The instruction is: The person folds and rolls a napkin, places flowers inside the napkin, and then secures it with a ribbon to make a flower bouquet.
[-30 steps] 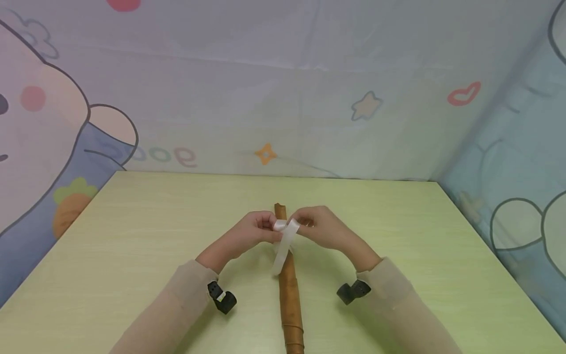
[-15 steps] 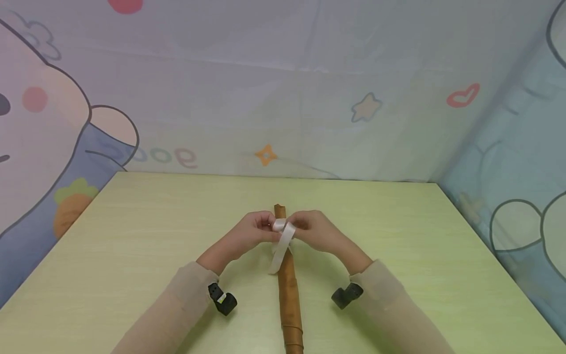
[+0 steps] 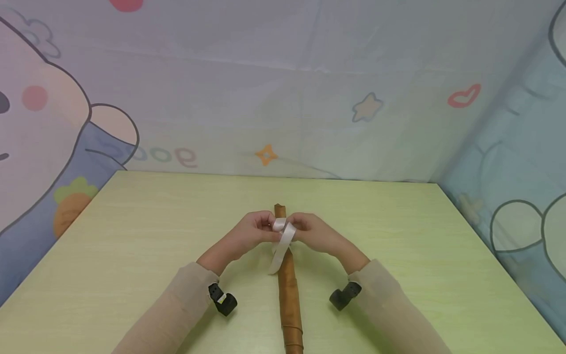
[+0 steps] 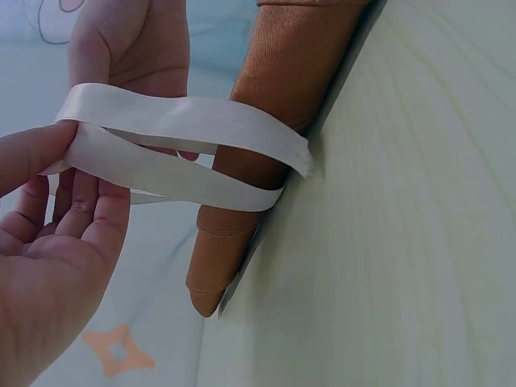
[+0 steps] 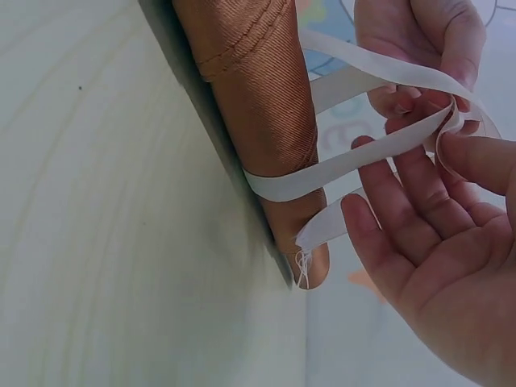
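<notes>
A long brown roll of satiny cloth [image 3: 288,300] lies lengthwise on the table, narrowing toward its far end. White ribbon [image 5: 322,177] passes round it near that end, and its strands rise to both hands. My left hand [image 3: 254,228] pinches the ribbon between thumb and fingers, as the left wrist view shows. From the other side my right hand [image 3: 316,233] also pinches ribbon with thumb and forefinger, its other fingers loosely bent. One ribbon tail [image 3: 281,250] hangs toward me over the roll. A frayed ribbon end [image 5: 302,262] shows in the right wrist view. The exact crossing between the fingertips is partly hidden.
The pale wooden table [image 3: 155,221] extends on both sides of the roll. Behind it hangs a printed cloth backdrop [image 3: 283,88] with cartoon figures. Small black cameras [image 3: 225,302] sit at both wrists.
My right hand has moved slightly left and nearer to me, closer to the left hand. The hanging ribbon tail has shifted a little left. My left hand stays nearly still.
</notes>
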A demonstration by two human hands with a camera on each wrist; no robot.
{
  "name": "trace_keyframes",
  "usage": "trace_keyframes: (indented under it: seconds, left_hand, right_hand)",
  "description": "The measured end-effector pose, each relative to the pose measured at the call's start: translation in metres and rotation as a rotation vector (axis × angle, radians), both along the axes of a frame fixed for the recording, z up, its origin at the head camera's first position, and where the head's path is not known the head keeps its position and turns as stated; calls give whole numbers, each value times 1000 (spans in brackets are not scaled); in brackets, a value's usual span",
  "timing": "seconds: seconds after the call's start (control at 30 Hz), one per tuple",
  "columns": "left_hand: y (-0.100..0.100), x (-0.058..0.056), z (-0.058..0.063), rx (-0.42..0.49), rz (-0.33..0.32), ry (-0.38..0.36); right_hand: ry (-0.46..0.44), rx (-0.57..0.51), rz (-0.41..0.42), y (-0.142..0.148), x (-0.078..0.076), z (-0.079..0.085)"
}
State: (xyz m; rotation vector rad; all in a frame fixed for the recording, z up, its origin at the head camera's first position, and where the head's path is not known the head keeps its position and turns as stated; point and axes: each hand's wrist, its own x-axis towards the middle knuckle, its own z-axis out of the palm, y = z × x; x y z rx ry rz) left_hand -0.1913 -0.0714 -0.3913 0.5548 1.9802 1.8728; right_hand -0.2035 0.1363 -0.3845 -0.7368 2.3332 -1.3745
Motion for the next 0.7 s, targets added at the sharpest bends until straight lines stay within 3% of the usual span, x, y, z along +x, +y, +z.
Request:
trace_keyframes:
  seconds: [0.37,0.7]
  left_hand:
    - [0,1,0,5,15,29]
    - [3,3,3,-17,61,9]
  right_hand:
    - [-112,-109,8,4,1,-2]
    - [-82,-81,-35,5,-1,-2]
